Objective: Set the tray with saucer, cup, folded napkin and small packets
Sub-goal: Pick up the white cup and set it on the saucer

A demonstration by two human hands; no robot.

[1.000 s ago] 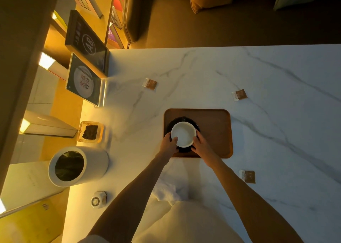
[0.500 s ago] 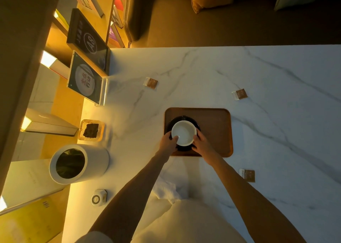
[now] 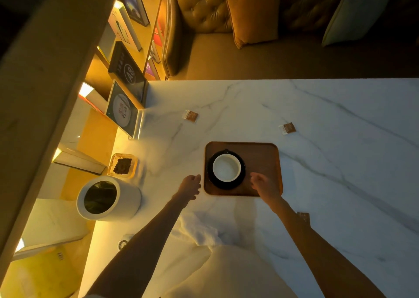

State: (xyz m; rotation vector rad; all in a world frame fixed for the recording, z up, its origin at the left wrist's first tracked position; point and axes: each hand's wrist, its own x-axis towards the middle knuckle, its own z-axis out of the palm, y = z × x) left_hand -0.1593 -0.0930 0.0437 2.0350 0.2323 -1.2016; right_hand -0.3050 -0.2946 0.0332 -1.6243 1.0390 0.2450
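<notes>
A brown wooden tray (image 3: 263, 161) lies on the white marble table. On its left half a white cup (image 3: 226, 167) stands on a dark saucer (image 3: 212, 177). My left hand (image 3: 190, 185) hovers just left of the tray, empty, fingers loosely curled. My right hand (image 3: 264, 183) is over the tray's near edge, right of the saucer, holding nothing. A white napkin (image 3: 197, 228) lies crumpled near me between my arms. Small brown packets lie off the tray: one at the far left (image 3: 190, 116), one at the far right (image 3: 287, 128), one beside my right forearm (image 3: 303, 217).
A white cylindrical canister (image 3: 108, 199) and a glass dish of dark leaves (image 3: 122, 166) stand at the left edge. A small round device (image 3: 124, 243) lies near it. A framed sign (image 3: 123, 110) and books line the left. A sofa with cushions sits beyond the far edge.
Both hands have let go of the cup and saucer and drawn apart, the left off the tray to the left, the right to the right. Cup and saucer stay put.
</notes>
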